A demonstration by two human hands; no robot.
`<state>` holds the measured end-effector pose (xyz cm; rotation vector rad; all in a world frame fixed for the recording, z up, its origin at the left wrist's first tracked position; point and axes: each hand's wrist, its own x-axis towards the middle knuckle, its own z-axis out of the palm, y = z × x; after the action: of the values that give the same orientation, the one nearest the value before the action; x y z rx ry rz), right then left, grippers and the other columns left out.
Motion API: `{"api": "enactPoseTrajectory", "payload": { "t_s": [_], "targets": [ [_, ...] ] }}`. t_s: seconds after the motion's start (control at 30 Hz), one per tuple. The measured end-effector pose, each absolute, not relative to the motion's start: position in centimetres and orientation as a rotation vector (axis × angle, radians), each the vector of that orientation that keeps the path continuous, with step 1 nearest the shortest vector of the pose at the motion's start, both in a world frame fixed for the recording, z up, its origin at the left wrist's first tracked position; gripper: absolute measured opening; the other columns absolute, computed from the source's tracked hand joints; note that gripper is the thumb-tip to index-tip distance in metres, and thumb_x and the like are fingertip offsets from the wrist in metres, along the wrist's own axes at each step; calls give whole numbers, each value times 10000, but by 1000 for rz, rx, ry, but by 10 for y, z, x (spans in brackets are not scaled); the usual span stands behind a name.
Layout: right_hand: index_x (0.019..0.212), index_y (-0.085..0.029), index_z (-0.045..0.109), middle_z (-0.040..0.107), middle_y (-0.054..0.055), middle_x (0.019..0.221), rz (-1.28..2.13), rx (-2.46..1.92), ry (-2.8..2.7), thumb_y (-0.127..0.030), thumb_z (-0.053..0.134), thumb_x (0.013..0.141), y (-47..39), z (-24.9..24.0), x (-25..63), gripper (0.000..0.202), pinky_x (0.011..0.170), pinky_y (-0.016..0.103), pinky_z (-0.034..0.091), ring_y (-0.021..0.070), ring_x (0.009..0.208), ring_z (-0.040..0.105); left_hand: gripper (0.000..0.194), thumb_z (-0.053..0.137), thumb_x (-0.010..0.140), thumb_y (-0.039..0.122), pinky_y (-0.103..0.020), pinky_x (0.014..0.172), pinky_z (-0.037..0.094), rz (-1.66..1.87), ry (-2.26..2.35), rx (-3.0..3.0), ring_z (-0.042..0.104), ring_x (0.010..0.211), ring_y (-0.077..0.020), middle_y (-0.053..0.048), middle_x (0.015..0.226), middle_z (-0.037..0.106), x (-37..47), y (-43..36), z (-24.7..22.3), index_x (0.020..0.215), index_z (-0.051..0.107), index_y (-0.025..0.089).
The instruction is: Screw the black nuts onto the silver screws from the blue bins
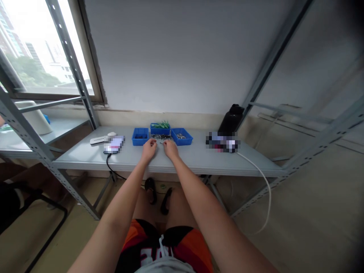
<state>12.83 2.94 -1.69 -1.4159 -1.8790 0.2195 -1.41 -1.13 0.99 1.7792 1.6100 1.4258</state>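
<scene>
My left hand (149, 149) is over the grey table, just in front of the left blue tray (140, 142), which has small dark parts in it. Its fingers are curled together, and whatever they hold is too small to make out. Beside it, my right hand (170, 149) pinches a thin dark piece (162, 143) that points toward the left hand. A pile of small dark and silvery parts (161, 137) lies beyond both hands. Behind the pile, a blue tray (160, 131) holds green pieces. The right blue tray (182, 142) contains small silvery parts.
On the left of the table (196, 161) lie a phone (114, 145) with a black cable and a white object (98, 140). To the right are a black bottle (231, 120) and a blurred device with a white cable (264, 178). Metal shelf posts flank the table.
</scene>
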Motion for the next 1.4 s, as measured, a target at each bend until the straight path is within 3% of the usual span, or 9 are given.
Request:
{"api": "enactPoseTrajectory", "payload": {
  "t_s": [0.27, 0.5, 1.13, 1.4],
  "targets": [
    [935, -191, 638, 652, 83, 998, 332, -1165, -1973, -207, 486, 934, 19, -8, 124, 153, 876, 304, 421, 200, 957, 571, 218, 557, 857, 247, -322, 851, 482, 1396, 1611, 1805, 658, 888, -221, -118, 966, 741, -15, -13, 14, 931, 730, 137],
    [919, -205, 632, 660, 67, 982, 370, -1122, -1824, -256, 486, 915, 22, -7, 127, 155, 877, 307, 433, 194, 932, 584, 215, 579, 848, 271, -302, 795, 484, 1391, 1607, 1777, 659, 827, -216, -102, 881, 751, -14, -15, 16, 877, 747, 141],
    [901, -203, 702, 719, 63, 931, 578, -1067, -1886, -259, 554, 879, 17, -5, 128, 160, 829, 329, 470, 199, 862, 634, 199, 576, 837, 250, -291, 814, 480, 1434, 1476, 1772, 658, 868, -203, -93, 935, 744, -13, -15, 15, 906, 730, 146],
    [841, -211, 716, 733, 44, 874, 592, -1117, -1789, -290, 545, 870, 15, -3, 128, 191, 799, 309, 473, 188, 803, 634, 206, 586, 822, 257, -311, 782, 496, 1406, 1564, 1753, 658, 791, -202, -95, 845, 734, -14, -16, 14, 928, 706, 127]
  ]
}}
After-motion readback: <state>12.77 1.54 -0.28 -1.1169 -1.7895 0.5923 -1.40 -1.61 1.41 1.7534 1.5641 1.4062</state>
